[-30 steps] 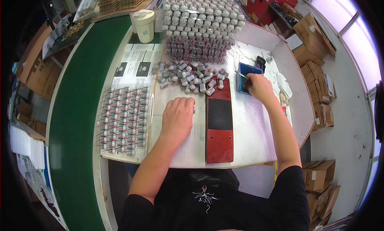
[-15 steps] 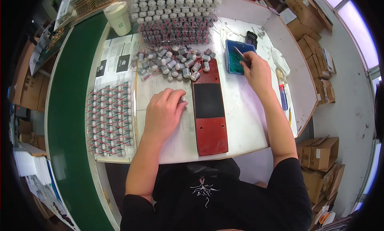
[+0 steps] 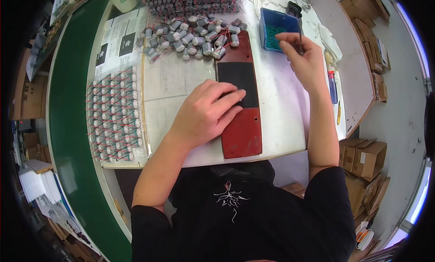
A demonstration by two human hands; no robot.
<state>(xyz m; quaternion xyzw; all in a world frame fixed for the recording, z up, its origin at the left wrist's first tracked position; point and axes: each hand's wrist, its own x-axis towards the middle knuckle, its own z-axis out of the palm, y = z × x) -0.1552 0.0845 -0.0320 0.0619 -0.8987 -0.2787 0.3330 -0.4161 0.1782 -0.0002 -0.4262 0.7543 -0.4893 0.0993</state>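
My left hand (image 3: pixel 213 109) is closed over the black pad (image 3: pixel 236 76) of a long red board (image 3: pixel 242 135). A small grey motor (image 3: pixel 243 96) is pinched in its fingertips, mostly hidden by them. At the near right edge of a blue box (image 3: pixel 272 18) my right hand (image 3: pixel 304 58) is raised, thumb and forefinger close together. A thin metal tool, apparently tweezers (image 3: pixel 300 41), sits in its grip. Small green pieces (image 3: pixel 272 35) lie inside the box. Whether the fingertips also hold a green piece is too small to tell.
Loose motors (image 3: pixel 195 37) with red wires are heaped beyond the board. Motors in rows (image 3: pixel 115 114) stand at the left, and a stacked block of them (image 3: pixel 192 3) at the back. A screwdriver (image 3: pixel 333 87) and white cloth (image 3: pixel 328 42) lie right. A cup (image 3: pixel 121 0) stands far left.
My left hand has moved right, from the bare tabletop onto the black pad. My right hand has drawn back from inside the blue box to its near edge. The view has tilted toward me.
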